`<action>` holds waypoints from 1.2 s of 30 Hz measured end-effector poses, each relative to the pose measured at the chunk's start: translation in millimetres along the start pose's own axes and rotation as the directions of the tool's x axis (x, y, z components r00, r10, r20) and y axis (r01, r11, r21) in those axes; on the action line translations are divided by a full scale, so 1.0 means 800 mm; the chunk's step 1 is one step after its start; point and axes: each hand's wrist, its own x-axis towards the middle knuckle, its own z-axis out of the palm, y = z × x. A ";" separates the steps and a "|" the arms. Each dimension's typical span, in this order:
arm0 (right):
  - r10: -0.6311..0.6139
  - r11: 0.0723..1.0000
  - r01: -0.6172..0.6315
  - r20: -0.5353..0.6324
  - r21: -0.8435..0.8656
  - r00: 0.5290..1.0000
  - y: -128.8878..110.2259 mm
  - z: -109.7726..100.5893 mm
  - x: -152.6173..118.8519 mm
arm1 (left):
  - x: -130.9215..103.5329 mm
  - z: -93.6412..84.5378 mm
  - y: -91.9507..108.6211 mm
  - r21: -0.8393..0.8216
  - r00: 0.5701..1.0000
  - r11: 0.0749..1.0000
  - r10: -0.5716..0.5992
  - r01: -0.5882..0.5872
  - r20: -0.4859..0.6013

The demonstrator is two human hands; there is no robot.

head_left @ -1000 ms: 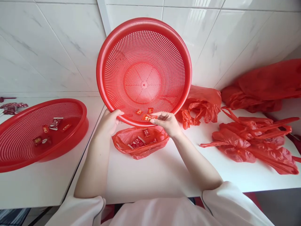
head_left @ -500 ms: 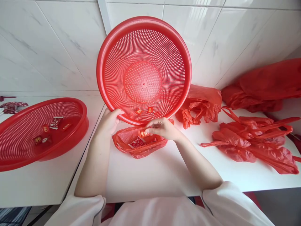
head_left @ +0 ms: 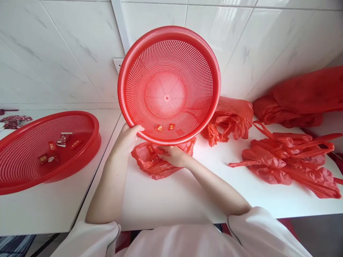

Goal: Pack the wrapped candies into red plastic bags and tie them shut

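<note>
My left hand (head_left: pixel 130 137) grips the lower left rim of a round red plastic colander (head_left: pixel 214 89), tilted so that its inside faces me. Two small red-and-gold wrapped packets, one a sweet-like packet (head_left: pixel 172 126), lie low on its inner wall. Just under the colander, a red plastic bag (head_left: pixel 158 174) lies with its mouth spread on the table. My right hand (head_left: pixel 173 156) is over this bag, fingers pointing left and somewhat apart, with nothing visible between them. Inside the bag, a red packet (head_left: pixel 150 149) lies beside a red-and-white one, partly hidden by my fingers.
To the left, a second red colander (head_left: pixel 91 142) holds several small packets. Filled, red plastic bags (head_left: pixel 278 157) lie on the right of the white table (head_left: pixel 198 207), with more red bags (head_left: pixel 230 117) behind. A tiled wall (head_left: pixel 249 46) closes off the back.
My right hand has lowered to the bag and let go of the small red packet it held. The colander has shifted slightly right and down in my left hand.
</note>
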 end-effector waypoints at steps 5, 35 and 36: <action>-0.217 0.973 0.226 0.135 -0.052 0.967 -0.011 -0.041 -0.020 | 0.001 0.000 -0.002 0.006 1.000 1.000 -0.024 0.024 -0.013; 0.046 0.514 0.122 -0.170 0.849 0.984 -0.013 -0.074 -0.019 | 0.001 -0.002 0.001 -0.022 0.999 1.000 -0.004 0.003 -0.036; 0.043 0.514 0.127 -0.173 0.848 0.984 -0.014 -0.073 -0.019 | 0.000 -0.002 0.001 -0.026 0.999 1.000 0.002 -0.003 -0.036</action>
